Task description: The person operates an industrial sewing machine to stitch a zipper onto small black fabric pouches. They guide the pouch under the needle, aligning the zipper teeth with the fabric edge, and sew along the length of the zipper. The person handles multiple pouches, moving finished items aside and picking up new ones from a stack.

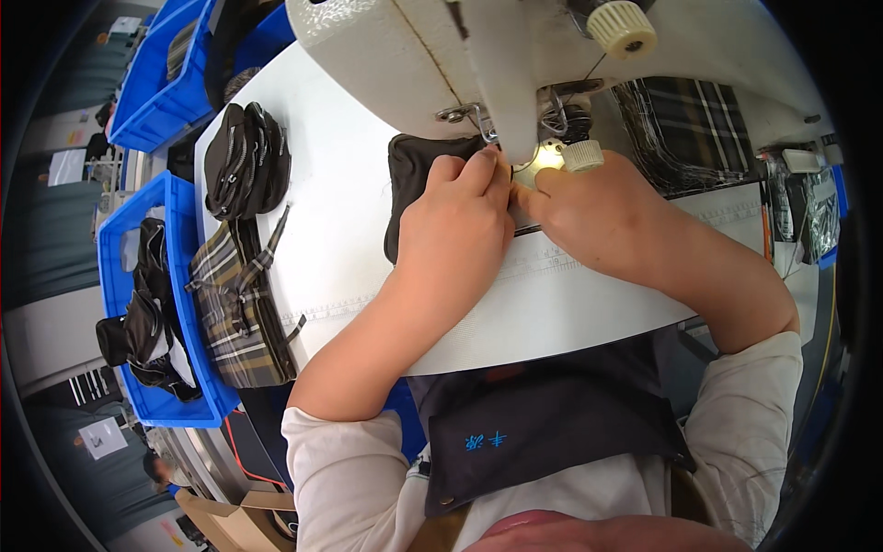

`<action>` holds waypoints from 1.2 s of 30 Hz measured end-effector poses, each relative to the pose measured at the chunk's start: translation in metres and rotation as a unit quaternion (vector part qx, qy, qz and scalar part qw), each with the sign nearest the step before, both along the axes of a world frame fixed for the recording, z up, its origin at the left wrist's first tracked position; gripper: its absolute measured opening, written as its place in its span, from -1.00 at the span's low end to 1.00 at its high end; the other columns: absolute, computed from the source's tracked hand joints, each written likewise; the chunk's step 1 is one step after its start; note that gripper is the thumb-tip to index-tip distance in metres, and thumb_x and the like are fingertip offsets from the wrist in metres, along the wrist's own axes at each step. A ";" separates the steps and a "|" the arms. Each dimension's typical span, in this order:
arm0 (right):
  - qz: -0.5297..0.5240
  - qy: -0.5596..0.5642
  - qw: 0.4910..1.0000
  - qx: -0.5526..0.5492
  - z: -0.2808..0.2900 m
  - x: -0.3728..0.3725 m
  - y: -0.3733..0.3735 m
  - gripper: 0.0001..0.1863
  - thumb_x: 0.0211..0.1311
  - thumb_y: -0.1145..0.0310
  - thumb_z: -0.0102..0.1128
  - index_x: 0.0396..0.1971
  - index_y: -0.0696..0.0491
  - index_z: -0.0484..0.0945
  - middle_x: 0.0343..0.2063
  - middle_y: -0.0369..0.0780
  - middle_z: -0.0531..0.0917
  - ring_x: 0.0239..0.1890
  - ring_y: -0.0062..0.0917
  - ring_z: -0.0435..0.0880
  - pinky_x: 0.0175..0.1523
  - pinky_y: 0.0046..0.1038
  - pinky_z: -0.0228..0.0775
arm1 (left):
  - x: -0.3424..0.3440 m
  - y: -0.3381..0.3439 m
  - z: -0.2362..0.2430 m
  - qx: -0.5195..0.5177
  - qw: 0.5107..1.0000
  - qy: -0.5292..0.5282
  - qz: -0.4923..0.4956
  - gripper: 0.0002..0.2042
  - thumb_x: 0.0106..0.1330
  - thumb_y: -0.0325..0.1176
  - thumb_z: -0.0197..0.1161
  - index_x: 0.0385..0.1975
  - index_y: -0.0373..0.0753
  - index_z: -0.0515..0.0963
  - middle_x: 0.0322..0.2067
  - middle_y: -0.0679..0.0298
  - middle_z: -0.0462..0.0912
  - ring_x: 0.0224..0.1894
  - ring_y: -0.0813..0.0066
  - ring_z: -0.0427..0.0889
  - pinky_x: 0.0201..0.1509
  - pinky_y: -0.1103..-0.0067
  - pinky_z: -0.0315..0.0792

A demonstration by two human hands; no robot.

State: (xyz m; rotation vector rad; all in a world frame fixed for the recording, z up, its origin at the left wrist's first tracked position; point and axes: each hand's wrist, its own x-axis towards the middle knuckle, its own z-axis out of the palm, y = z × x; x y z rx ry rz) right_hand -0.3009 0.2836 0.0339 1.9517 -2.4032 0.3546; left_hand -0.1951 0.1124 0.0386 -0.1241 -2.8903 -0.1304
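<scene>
Under the needle area of a white sewing machine (405,46) lies a dark brown fabric piece (409,170), partly covered by my hands. My left hand (455,212) rests on it with fingers bent and pressed together, their tips right at the presser foot (492,138). From the other side my right hand (598,212) meets it, thumb and forefinger pinched at the fabric's edge beside the lit needle plate. The fingertips of both hands nearly touch. What exactly lies between them is mostly hidden.
Dark zippered pouches (246,161) and a plaid fabric piece (241,308) lie at the table's left. Blue bins (216,386) stand beyond that edge, one holding dark pieces. Plaid panels (694,129) are stacked right of the machine. A ruler strip (543,265) runs along the front.
</scene>
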 end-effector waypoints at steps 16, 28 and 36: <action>0.080 0.003 0.988 -0.130 -0.010 0.023 -0.003 -0.70 0.11 0.41 0.24 -0.15 0.18 0.70 -0.07 -0.10 0.69 0.09 -0.28 0.65 0.10 -0.29 0.54 | 0.013 -0.042 0.025 0.348 0.922 -0.160 -0.057 -0.15 0.03 -0.59 0.51 0.44 -0.04 0.39 0.12 0.15 0.44 0.17 0.20 0.54 0.17 0.39 0.53; 0.080 0.137 0.978 -0.134 -0.015 0.029 -0.001 -0.63 0.13 0.41 0.25 -0.12 0.37 0.69 -0.09 0.11 0.75 0.01 -0.15 0.75 -0.01 -0.28 0.64 | 0.005 -0.035 0.011 0.051 0.989 0.127 -0.052 -0.62 0.13 -0.58 0.33 0.00 -0.17 0.61 -0.08 0.28 0.71 -0.03 0.19 0.67 -0.05 0.38 0.57; 0.107 0.121 0.979 -0.125 -0.021 0.028 -0.003 -0.63 0.07 0.39 0.25 -0.22 0.38 0.72 -0.07 0.16 0.72 0.00 -0.17 0.72 -0.07 -0.34 0.61 | -0.001 -0.022 0.014 -0.003 0.994 0.109 0.008 -0.70 0.09 -0.47 0.50 -0.14 -0.15 0.68 -0.23 0.28 0.71 -0.14 0.13 0.65 -0.02 0.33 0.54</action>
